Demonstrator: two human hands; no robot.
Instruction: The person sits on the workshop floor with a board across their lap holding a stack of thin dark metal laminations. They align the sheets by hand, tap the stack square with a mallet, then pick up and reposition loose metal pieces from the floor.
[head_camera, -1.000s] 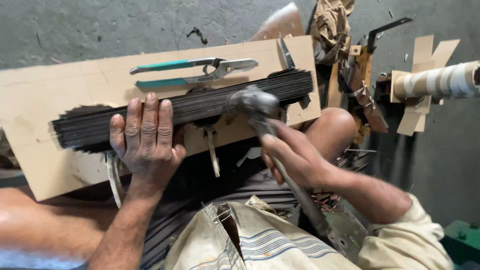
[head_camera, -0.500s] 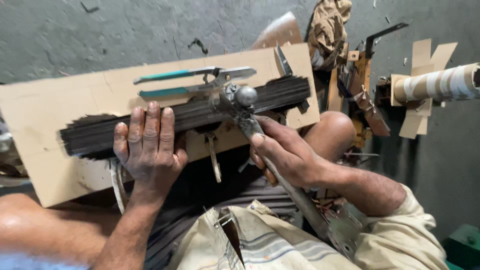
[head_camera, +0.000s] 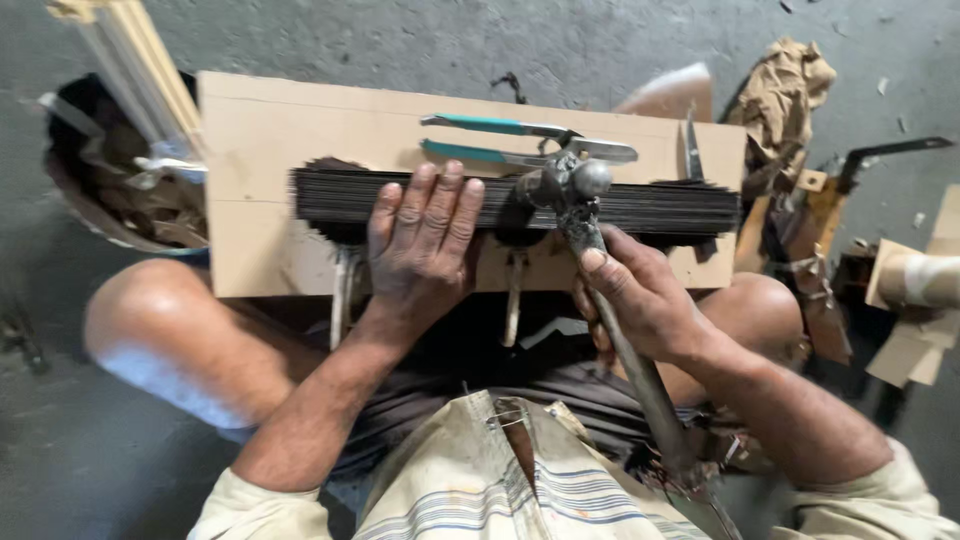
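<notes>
A long bundle of thin dark sticks (head_camera: 650, 208) lies across a pale board (head_camera: 270, 130) resting over my knees. My left hand (head_camera: 422, 245) lies flat on the bundle near its middle, fingers spread and pressing down. My right hand (head_camera: 640, 295) grips the long handle of a metal hammer (head_camera: 572, 185), thumb along the shaft. The hammer's head sits on the bundle, just right of my left fingertips. A pair of teal-handled pliers (head_camera: 520, 140) lies on the board just behind the bundle.
A dark bowl of scraps (head_camera: 110, 190) with pale sticks (head_camera: 140, 70) stands at the left. At the right are crumpled brown cloth (head_camera: 785, 90), a metal tool stand (head_camera: 830, 200) and a cardboard roll (head_camera: 920, 280). Grey concrete floor lies all around.
The hammer head has come down and left along the bundle toward my left hand. The left hand stays pressed on the sticks. The camera has swung right, showing the bowl.
</notes>
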